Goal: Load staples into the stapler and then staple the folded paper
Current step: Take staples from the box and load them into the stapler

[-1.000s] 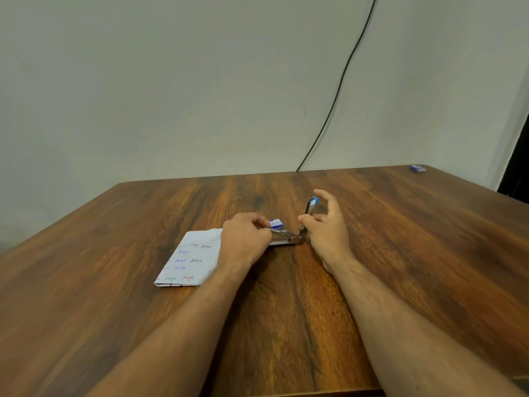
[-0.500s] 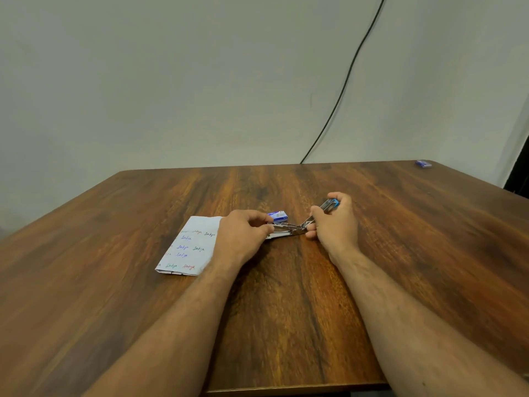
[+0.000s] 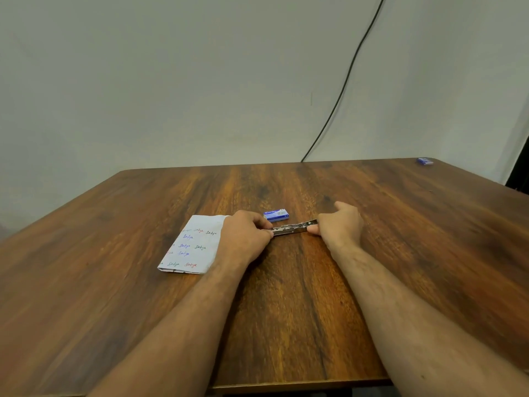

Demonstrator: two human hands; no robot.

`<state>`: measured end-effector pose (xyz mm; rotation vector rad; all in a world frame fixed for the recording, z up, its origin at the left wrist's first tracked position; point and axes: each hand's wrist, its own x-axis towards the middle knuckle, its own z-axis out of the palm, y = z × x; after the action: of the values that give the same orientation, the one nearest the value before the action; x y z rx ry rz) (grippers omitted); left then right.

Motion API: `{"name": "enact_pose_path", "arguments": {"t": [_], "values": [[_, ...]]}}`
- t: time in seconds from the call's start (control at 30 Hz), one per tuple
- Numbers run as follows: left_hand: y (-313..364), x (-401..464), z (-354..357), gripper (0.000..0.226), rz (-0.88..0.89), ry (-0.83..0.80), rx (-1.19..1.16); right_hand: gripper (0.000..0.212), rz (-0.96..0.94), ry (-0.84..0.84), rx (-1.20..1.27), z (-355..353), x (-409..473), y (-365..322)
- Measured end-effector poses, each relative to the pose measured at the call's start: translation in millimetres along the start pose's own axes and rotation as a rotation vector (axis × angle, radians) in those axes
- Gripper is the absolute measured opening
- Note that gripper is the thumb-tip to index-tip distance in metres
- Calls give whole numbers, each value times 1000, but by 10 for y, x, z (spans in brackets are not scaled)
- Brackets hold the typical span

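A metal stapler [image 3: 293,228] lies opened out flat on the wooden table [image 3: 286,310], its silver channel showing between my two hands. My left hand [image 3: 246,236] grips its left end. My right hand [image 3: 339,224] is closed over its right end, hiding the cover there. A small blue and white staple box [image 3: 276,215] rests just behind the stapler. The folded white paper [image 3: 194,245], covered in coloured handwriting, lies flat to the left, partly under my left wrist.
Another small blue box [image 3: 424,161] sits at the table's far right corner. A black cable [image 3: 343,81] runs down the pale wall behind the table. The table's near edge is at the bottom of the view.
My right hand has swung the stapler's top cover from upright down to the right, until the stapler lies nearly flat. My left hand has stayed on the left end.
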<state>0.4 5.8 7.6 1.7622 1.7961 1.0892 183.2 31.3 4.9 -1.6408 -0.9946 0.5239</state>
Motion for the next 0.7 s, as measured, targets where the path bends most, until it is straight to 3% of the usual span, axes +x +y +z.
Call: {"name": "enact_pose_path", "arguments": {"t": [0.17,0.4,0.7], "values": [[13,4,0,8,19,8,13,37,-43,-59,-33,-2,-39,-13],[36,-28,7,25,50,5,95,21,-342,-322,-160,5,-194,-42],[26,-76,-20,6,111,36,29,10,-466,-340,-194,31,-191,-9]]}}
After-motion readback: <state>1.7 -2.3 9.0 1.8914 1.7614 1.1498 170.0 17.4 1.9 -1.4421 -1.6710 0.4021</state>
